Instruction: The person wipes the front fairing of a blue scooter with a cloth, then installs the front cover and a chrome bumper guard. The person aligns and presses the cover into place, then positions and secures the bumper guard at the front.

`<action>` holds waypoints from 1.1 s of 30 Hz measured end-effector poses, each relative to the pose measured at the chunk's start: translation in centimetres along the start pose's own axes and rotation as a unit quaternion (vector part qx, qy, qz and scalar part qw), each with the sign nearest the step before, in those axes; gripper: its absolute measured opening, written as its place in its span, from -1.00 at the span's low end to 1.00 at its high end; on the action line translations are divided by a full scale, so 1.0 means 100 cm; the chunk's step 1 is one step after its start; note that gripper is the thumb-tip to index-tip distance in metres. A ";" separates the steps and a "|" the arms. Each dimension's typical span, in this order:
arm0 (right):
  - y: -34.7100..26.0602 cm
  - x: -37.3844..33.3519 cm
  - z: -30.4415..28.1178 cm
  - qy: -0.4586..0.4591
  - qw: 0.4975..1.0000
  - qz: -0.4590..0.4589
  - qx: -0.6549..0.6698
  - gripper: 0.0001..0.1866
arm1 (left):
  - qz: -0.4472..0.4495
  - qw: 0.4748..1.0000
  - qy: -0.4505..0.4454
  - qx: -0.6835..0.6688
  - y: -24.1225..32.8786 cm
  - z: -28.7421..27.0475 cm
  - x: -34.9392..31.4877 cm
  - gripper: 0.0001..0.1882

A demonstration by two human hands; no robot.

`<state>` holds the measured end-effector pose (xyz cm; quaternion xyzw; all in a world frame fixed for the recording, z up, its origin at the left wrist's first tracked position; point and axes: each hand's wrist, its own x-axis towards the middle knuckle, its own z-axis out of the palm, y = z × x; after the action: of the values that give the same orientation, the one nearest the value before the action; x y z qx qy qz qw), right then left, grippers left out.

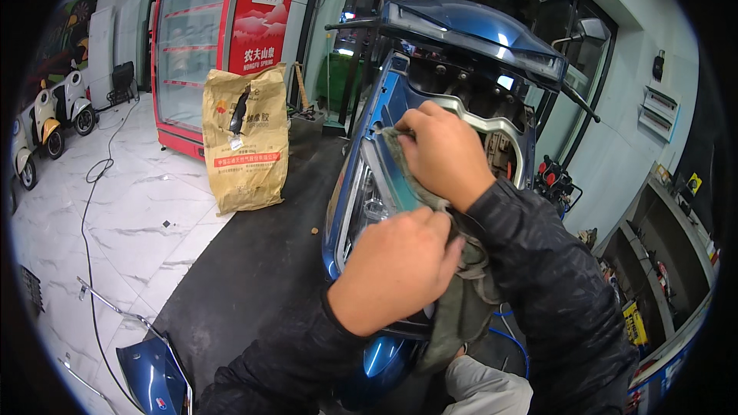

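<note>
In front of me stands a blue scooter [332,250], its front opened up so that the dark inside shows. My right hand [446,150] pinches the upper end of a grey-green rag [461,315] against the scooter's edge, fingers closed. Lower down, my left hand [396,267] is closed in a fist around the middle of the same rag, beside the clear lamp housing [374,207]. The rag's lower part hangs loose below both hands. Between the hands a teal strip [401,190] shows at the rag's edge.
A large tan paper sack [246,142] stands left of the scooter, before a red-framed display fridge [192,46]. A blue panel with metal tubing [150,373] lies at lower left. A black cable [91,246] crosses the tiles. Grey shelves [653,253] stand right.
</note>
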<state>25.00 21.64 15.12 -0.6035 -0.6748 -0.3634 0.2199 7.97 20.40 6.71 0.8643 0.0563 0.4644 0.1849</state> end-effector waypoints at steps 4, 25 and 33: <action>-0.015 0.020 0.025 -0.056 0.996 0.009 -0.075 -0.88 | -0.032 0.999 -0.026 0.022 0.003 -0.024 -0.001 -0.76; -0.037 -0.003 0.033 -0.137 0.983 -0.028 -0.121 -0.84 | 0.221 0.942 0.096 -0.231 0.074 -0.030 -0.032 -0.83; -0.040 0.006 0.030 -0.174 0.981 0.038 -0.072 -0.87 | 0.232 0.906 0.186 -0.301 0.076 -0.034 -0.024 -0.75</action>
<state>21.39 24.28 12.71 -0.6972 -0.6512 -0.2918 0.0686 3.20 13.62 9.37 0.6537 -0.2550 0.6417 0.3096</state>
